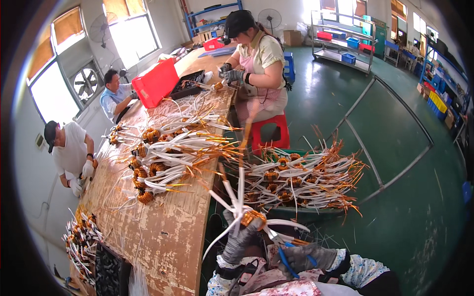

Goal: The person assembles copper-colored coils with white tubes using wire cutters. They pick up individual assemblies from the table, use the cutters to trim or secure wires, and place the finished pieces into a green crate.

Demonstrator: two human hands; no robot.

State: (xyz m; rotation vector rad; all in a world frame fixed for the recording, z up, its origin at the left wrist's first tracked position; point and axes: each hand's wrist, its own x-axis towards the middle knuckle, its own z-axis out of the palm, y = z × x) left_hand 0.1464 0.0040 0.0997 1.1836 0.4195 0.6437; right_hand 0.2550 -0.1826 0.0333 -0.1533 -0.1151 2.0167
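Note:
My left hand (239, 243), in a grey glove, is closed around a copper-wound ring coil (253, 218). White-sleeved leads with copper-coloured ends stick out from it, several upward and others to the right. My right hand (307, 256), also gloved, grips blue-handled pliers (285, 262). The pliers' metal jaws lie right beside the coil, at its right-hand leads; whether they pinch a lead I cannot tell. Both hands are above my lap, just right of the table edge. Beyond them, a green bin (316, 213) holds a heap of similar coils (296, 181).
The worn wooden table (173, 241) carries a pile of coils (153, 167), a red bin (155, 83) and a black tray (109, 269). A person on a red stool (270, 129) works across from me; two more people are on the far side. A metal frame (365, 153) stands right.

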